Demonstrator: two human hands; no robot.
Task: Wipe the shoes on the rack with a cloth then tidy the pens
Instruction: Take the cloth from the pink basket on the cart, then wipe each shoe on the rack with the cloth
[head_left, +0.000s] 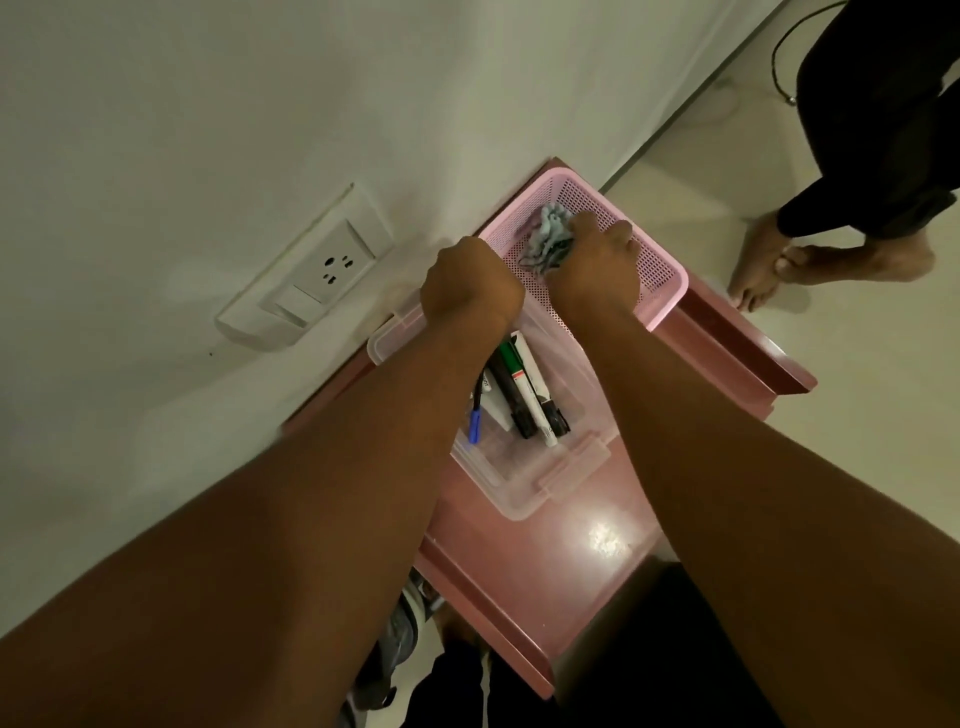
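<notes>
1. Setting: a glossy reddish-brown rack top is set against a pale wall fitted with a white socket plate.
2. Pens: several markers and a blue-capped pen are held in a clear plastic box on the rack top.
3. Cloth: a crumpled light-blue piece is seen inside a pink mesh basket just beyond the box.
4. Right hand: fingers are curled onto the cloth.
5. Left hand: fisted at the basket's near rim; whether anything is gripped cannot be told.
6. Shoes: partly glimpsed below the rack's edge.
7. Bare feet of a second person are seen on the floor.
</notes>
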